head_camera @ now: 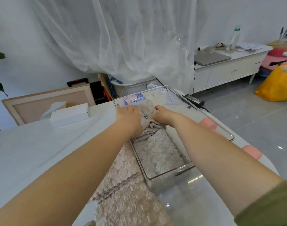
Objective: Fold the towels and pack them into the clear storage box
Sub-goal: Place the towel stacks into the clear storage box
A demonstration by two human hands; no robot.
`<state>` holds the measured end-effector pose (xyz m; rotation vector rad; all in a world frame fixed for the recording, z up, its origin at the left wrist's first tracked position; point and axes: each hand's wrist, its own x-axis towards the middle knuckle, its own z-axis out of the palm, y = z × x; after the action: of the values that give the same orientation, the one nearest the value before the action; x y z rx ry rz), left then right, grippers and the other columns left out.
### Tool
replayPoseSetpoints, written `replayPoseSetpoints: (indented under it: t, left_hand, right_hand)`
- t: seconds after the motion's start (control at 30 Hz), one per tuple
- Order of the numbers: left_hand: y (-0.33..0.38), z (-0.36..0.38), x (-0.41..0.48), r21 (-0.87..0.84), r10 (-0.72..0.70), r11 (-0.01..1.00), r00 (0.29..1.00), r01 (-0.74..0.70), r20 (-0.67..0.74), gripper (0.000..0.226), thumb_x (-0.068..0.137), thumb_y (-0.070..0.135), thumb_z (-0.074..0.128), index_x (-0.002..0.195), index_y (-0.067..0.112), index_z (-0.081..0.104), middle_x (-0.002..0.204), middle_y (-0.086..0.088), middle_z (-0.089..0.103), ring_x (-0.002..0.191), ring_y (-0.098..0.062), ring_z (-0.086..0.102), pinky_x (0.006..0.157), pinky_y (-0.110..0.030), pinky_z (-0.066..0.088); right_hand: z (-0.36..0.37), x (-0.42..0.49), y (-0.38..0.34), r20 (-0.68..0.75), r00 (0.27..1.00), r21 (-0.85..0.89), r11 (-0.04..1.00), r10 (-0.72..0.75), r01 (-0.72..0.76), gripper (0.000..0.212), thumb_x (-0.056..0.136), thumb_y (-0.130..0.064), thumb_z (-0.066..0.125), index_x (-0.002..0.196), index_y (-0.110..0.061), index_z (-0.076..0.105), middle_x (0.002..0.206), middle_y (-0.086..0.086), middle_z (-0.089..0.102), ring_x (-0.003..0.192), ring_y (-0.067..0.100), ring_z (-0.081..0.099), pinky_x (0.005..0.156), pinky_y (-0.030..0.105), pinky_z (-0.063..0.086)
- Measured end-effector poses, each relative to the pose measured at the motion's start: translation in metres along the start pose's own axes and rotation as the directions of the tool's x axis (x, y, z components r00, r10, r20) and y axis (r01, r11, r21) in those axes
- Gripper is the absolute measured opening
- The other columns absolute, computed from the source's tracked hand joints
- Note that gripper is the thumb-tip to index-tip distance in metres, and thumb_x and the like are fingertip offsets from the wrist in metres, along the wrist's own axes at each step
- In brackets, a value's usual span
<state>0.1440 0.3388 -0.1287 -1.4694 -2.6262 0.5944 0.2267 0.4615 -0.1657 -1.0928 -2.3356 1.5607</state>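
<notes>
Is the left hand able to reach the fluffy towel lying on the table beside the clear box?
Probably yes. The loose towel lies on the table right beside the box, with nothing on top. The left hand is busy pressing the folded towel inside the box, so it must lift off first.

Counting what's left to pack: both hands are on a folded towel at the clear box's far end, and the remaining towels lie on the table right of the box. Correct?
Not quite: the head view shows the remaining towels on the table left of the clear box. The left hand and right hand are on the folded towel at its far end.
</notes>
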Motion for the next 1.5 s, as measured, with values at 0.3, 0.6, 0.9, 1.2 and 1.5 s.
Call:
replayPoseSetpoints:
  t: [0.3, 0.6, 0.9, 1.2, 1.5]
  left_hand:
    - [-0.010, 0.000, 0.014, 0.144, 0.007, 0.988, 0.960, -0.050, 0.279, 0.072, 0.091, 0.056, 0.025, 0.154, 0.024, 0.010, 0.159, 0.001, 0.021, 0.148, -0.026, 0.014, 0.107, -0.065, -0.021]
    - [-0.026, 0.024, -0.034, -0.899, -0.285, 0.424, 0.927, -0.106, -0.244, 0.051, 0.096, 0.029, 0.051, 0.142, 0.014, 0.036, 0.146, -0.005, 0.035, 0.134, -0.023, 0.034, 0.112, -0.038, 0.028]
    - [-0.007, 0.093, -0.137, -0.845, -0.521, 0.453, 0.853, 0.285, 0.008, 0.072, 0.092, 0.058, 0.043, 0.148, 0.018, 0.023, 0.154, -0.014, 0.019, 0.142, -0.033, 0.017, 0.115, -0.048, 0.013]
    - [-0.019, 0.098, -0.154, -0.853, -0.477, -0.279, 0.708, 0.440, 0.521, 0.092, 0.081, 0.044, 0.070, 0.142, 0.006, 0.013, 0.142, -0.023, 0.032, 0.124, -0.041, 0.042, 0.099, -0.045, 0.038]
    - [0.019, 0.017, -0.153, -0.904, -0.461, 0.341, 0.884, 0.257, 0.078, 0.051, 0.092, 0.053, 0.043, 0.116, 0.008, 0.050, 0.110, -0.014, 0.060, 0.087, -0.027, 0.059, 0.070, -0.033, 0.046]
  right_hand:
    - [-0.005, -0.014, -0.002, 0.053, 0.995, -0.210, 0.975, 0.084, -0.071, 0.040, 0.095, -0.032, 0.056, 0.130, -0.013, 0.051, 0.115, 0.007, 0.055, 0.098, 0.025, 0.055, 0.083, 0.035, 0.048]
    - [-0.040, -0.042, -0.016, -0.193, 0.974, -0.585, 0.811, -0.120, -0.016, 0.051, 0.094, -0.042, 0.053, 0.129, -0.005, 0.051, 0.136, 0.016, 0.052, 0.123, 0.032, 0.048, 0.095, 0.034, 0.042]
    - [-0.070, -0.105, 0.023, -0.530, 0.834, -0.587, 0.776, -0.153, -0.230, 0.039, 0.087, -0.028, 0.058, 0.121, -0.009, 0.051, 0.123, 0.017, 0.056, 0.115, 0.038, 0.052, 0.087, 0.038, 0.044]
    - [-0.080, -0.141, 0.035, -0.442, 0.890, -0.522, 0.774, 0.116, -0.360, 0.037, 0.082, -0.008, 0.050, 0.118, -0.008, 0.060, 0.123, 0.015, 0.061, 0.113, 0.031, 0.058, 0.090, 0.033, 0.048]
    - [-0.083, -0.147, 0.033, -0.419, 0.907, -0.511, 0.813, 0.050, -0.281, 0.033, 0.090, -0.012, 0.052, 0.121, -0.006, 0.062, 0.126, 0.016, 0.059, 0.114, 0.030, 0.058, 0.092, 0.029, 0.046]
